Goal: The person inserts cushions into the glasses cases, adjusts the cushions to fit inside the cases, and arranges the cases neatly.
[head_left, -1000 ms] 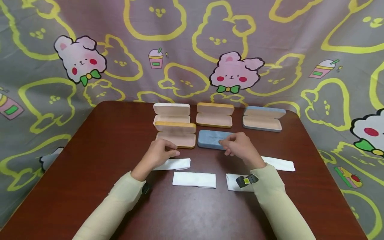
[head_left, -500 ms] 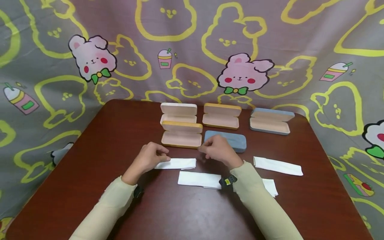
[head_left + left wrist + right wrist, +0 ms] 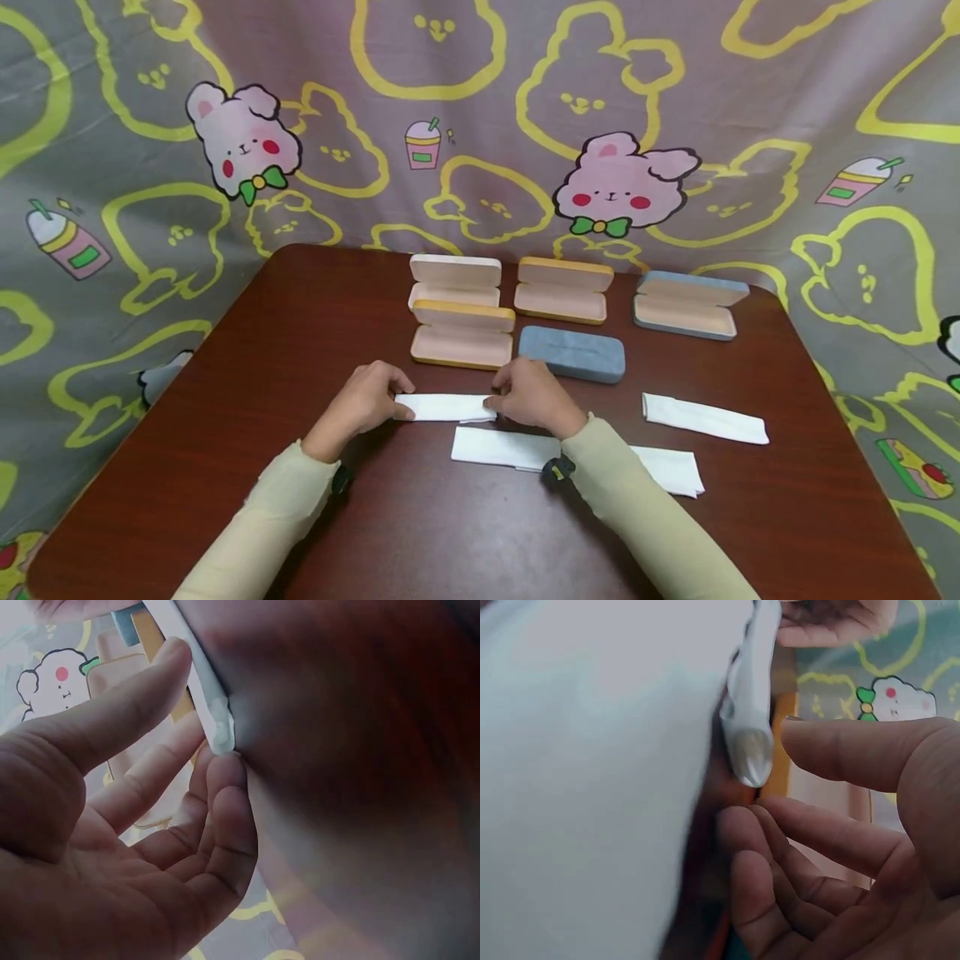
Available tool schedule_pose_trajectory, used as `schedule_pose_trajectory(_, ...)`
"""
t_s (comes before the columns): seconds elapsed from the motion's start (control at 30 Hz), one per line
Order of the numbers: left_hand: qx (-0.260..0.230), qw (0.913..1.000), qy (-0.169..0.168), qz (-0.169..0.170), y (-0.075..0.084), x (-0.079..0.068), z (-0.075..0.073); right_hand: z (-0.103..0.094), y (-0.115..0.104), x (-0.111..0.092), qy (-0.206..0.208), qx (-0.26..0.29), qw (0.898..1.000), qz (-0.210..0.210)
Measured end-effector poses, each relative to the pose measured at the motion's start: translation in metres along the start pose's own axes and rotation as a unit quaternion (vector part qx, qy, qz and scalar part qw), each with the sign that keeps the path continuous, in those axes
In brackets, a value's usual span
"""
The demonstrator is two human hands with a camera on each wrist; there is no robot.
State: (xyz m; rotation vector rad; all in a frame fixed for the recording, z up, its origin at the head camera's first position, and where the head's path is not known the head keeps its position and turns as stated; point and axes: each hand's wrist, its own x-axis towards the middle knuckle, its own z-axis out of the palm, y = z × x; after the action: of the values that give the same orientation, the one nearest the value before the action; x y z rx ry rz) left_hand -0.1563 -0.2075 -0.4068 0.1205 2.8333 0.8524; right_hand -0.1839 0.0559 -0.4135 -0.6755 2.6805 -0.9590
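A folded white cloth [image 3: 442, 407] lies as a narrow strip on the table between the two hands. At its left end, my left hand [image 3: 365, 398] has the thumb over the cloth and the fingers curled at the end, pinching it lightly; the left wrist view shows the thumb across the cloth [image 3: 202, 682]. My right hand [image 3: 534, 396] is at the opposite end, its thumb tip right at the cloth's edge. In the right wrist view, thumb and loosely bent fingers stand apart, with the cloth end [image 3: 751, 754] near the gap.
Behind the cloth stand an open yellow glasses case [image 3: 462, 343] and a closed blue one [image 3: 573, 354]. Open white [image 3: 455, 283], yellow [image 3: 562, 302] and blue [image 3: 686, 317] cases line the back. More folded cloths [image 3: 495, 447] [image 3: 705, 418] lie in front and right.
My right hand has moved left from the closed blue case to the cloth's right end. My left hand has come down from the yellow case to the left end. The view has shifted slightly.
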Motion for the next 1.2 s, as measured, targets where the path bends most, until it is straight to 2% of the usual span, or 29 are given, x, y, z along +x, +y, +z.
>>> schedule_pose_trajectory(0.27, 0.012, 0.9999, -0.004, 0.004, -0.002, 0.002, 0.002, 0.009, -0.005, -0.002, 0.017, -0.026, 1.000, 0.005)
schedule_pose_trajectory(0.5, -0.036, 0.9992, -0.015, 0.011, -0.006, 0.002, 0.005, 0.012, -0.004, -0.004, 0.028, -0.023, 0.999, 0.000)
schedule_pose_trajectory(0.7, -0.071, 0.9969, -0.032, 0.003, -0.012, 0.002, 0.003, 0.010, -0.002, -0.006, 0.033, 0.011, 0.999, -0.018)
schedule_pose_trajectory(0.97, -0.152, 0.9876, -0.039, -0.005, -0.014, 0.004, -0.005, 0.003, -0.001, -0.007, 0.033, 0.051, 0.998, 0.002)
schedule_pose_trajectory(1.2, -0.205, 0.9785, -0.016, -0.015, -0.009, 0.016, -0.011, -0.009, -0.003, -0.001, 0.039, 0.046, 0.998, 0.009)
